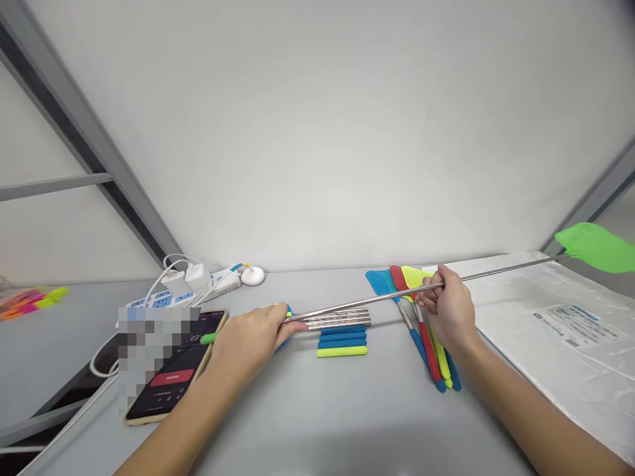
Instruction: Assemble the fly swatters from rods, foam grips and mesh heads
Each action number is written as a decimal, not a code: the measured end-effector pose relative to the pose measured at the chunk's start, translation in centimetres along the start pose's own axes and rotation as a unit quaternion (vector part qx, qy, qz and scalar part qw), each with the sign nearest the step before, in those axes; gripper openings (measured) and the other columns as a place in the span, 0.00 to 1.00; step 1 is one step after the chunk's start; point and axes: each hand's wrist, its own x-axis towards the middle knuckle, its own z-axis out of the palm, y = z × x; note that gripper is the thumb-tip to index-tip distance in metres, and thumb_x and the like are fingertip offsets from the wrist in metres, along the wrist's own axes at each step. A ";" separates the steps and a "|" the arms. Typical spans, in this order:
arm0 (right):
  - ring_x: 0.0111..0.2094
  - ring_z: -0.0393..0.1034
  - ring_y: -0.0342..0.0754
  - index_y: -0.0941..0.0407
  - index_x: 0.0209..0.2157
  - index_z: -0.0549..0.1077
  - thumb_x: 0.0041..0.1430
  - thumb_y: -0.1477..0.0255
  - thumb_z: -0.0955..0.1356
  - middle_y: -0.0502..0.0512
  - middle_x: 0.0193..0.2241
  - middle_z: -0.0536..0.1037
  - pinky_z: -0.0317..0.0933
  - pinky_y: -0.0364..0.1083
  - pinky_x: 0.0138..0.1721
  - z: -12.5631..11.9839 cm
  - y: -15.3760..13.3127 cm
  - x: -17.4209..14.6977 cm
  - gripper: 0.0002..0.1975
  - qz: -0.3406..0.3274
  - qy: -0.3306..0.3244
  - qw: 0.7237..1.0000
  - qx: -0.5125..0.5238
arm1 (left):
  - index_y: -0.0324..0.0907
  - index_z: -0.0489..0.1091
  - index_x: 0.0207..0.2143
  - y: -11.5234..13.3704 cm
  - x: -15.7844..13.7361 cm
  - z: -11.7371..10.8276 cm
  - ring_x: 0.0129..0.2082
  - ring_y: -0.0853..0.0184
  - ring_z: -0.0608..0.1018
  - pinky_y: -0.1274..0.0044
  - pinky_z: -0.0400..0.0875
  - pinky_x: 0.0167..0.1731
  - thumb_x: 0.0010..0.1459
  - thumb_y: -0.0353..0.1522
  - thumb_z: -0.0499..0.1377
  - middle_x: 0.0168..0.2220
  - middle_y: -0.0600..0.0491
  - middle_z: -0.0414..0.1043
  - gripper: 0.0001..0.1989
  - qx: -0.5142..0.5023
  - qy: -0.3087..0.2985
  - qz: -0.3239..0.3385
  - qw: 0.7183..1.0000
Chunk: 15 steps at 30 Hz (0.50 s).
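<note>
left hand (245,337) is gripping the green swatter (592,246) by its handle (208,338). right hand (449,304) is clasping its metal rod (367,302) near other swatters (428,350).

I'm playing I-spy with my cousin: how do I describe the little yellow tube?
On the grey table, look between the left hand and the right hand. There, blue tubes lie in a row. The yellow tube lies at the row's near edge, the only one in it that isn't blue.
</note>
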 end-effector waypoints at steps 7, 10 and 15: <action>0.26 0.70 0.48 0.58 0.21 0.74 0.61 0.52 0.62 0.57 0.23 0.74 0.64 0.45 0.26 2.3 2.6 -4.7 0.26 0.041 -0.153 0.984 -0.085 | 0.42 0.67 0.34 4.6 -1.5 0.7 0.29 0.59 0.79 0.75 0.55 0.21 0.61 0.55 0.46 0.31 0.52 0.77 0.26 -0.065 -0.054 0.046 0.995; 0.33 0.73 0.53 0.58 0.25 0.78 0.59 0.49 0.62 0.61 0.29 0.78 0.67 0.47 0.29 2.9 3.2 -5.9 0.28 0.044 -0.153 0.982 -0.098 | 0.41 0.67 0.36 5.7 -1.7 0.7 0.29 0.58 0.80 0.75 0.58 0.21 0.63 0.52 0.47 0.32 0.52 0.78 0.24 -0.077 -0.069 0.043 0.994; 0.38 0.73 0.54 0.56 0.28 0.79 0.63 0.49 0.58 0.59 0.34 0.80 0.67 0.49 0.36 3.7 3.9 -8.4 0.30 0.080 -0.241 0.963 -0.092 | 0.42 0.67 0.39 6.8 -2.0 0.4 0.29 0.58 0.80 0.75 0.58 0.20 0.65 0.50 0.46 0.30 0.52 0.77 0.22 -0.106 -0.066 0.054 0.991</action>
